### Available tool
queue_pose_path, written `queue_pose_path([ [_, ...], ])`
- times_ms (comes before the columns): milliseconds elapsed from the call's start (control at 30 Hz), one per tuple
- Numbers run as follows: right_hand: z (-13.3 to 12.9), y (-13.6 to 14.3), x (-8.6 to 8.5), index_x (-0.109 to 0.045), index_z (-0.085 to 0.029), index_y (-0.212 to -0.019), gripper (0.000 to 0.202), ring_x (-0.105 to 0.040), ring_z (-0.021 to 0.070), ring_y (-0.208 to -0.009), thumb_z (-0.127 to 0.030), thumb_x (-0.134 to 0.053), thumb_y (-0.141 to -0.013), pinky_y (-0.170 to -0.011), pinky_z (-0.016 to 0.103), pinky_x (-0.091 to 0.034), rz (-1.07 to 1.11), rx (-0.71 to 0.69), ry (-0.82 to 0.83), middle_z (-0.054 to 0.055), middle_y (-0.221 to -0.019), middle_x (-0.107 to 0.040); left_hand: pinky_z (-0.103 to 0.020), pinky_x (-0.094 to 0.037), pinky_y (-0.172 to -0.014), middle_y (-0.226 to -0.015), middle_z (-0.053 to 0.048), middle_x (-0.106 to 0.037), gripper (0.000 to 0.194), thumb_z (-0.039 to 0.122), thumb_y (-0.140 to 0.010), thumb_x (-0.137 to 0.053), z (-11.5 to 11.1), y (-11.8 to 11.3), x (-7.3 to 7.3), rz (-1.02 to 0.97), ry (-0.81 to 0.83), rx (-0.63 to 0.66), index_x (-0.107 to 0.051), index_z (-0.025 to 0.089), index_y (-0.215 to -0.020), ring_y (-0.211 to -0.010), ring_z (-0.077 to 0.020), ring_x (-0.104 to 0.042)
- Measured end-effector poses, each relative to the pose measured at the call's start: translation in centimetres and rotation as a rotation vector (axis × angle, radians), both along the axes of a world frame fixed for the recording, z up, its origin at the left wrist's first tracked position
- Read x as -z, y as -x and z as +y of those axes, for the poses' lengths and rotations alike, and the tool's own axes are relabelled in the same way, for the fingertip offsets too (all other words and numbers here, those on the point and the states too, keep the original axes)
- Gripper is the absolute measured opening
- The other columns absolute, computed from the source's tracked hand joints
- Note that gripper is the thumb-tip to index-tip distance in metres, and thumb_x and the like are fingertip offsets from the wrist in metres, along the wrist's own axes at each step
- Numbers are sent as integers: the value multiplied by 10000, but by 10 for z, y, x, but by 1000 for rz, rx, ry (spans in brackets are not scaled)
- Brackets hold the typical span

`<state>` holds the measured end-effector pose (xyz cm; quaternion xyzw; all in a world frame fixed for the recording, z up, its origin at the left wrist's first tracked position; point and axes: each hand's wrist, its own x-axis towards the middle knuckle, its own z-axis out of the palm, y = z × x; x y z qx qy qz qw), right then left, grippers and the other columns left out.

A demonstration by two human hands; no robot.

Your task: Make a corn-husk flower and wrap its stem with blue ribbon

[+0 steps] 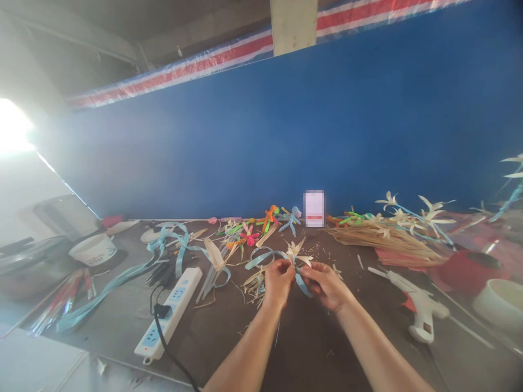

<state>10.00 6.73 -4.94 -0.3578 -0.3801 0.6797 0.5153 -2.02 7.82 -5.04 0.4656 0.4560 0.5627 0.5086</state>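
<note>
Near the middle of the dark table, my left hand (279, 283) pinches the base of a cream flower (295, 251) that looks made of dried husk. Its pointed petals spread out above my fingertips. My right hand (324, 284) is closed on a light blue ribbon (301, 282) just below the flower, close against my left fingers. Part of this ribbon (261, 258) loops out to the left behind my left hand. The flower's stem is mostly hidden by my fingers. Beside my left hand lies a small heap of straw scraps (255, 286).
A white power strip (174, 313) with a black plug lies at left. To the right rest a white glue gun (420, 305), a bundle of dried husk (379, 237) and finished flowers (433, 215). Colourful pipe-cleaner figures (269, 218) stand along the blue wall (229, 147). A white bowl (93, 249) sits far left.
</note>
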Motion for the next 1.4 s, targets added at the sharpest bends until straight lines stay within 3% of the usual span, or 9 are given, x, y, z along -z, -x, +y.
queue_pose_path([
  [267,-1,0,0,-482,-138,-566,213,-223,-4,-315,-259,-642,-638,-350,179,-82,54,-19,-18,-72,-431,-437,-206,-357,-428,-511,12,-533,147,273,-608,-614,0,0,1,-15,-4,-24,-592,138,-663,-421,-93,-457],
  [600,-1,2,1,-513,-130,-594,196,-279,11,-349,-273,-629,-661,-343,170,-146,10,-12,-68,-53,-456,-461,-186,-352,-445,-536,9,-545,159,278,-629,-600,2,4,-2,92,-61,-17,-600,123,-665,-464,-87,-467],
  [867,-6,4,-6,-524,-145,-604,185,-358,36,-376,-280,-643,-644,-350,164,-247,37,8,-73,-47,-476,-487,-211,-407,-503,-607,-20,-595,205,313,-634,-603,6,9,-4,55,-6,61,-615,118,-694,-534,-117,-536],
  [1033,-16,8,-27,-536,-143,-616,184,-374,41,-374,-292,-640,-646,-355,161,-281,-39,34,-138,-49,-461,-491,-236,-442,-548,-638,-30,-615,188,294,-637,-598,0,6,-21,13,-48,18,-600,119,-703,-582,-133,-556],
  [1233,-45,12,-67,-544,-146,-649,220,-392,44,-342,-355,-614,-656,-365,175,-292,-224,88,-186,-52,-458,-499,-227,-426,-598,-641,-37,-625,162,266,-691,-535,-15,5,-54,221,-265,-42,-608,122,-672,-619,-135,-563],
  [1400,-57,-2,-67,-603,-150,-778,245,-431,71,-380,-370,-567,-677,-408,198,-348,-487,183,-261,-42,-484,-514,-218,-424,-541,-617,-28,-613,186,291,-673,-546,1,14,-54,214,-262,-162,-608,122,-718,-563,-128,-560],
])
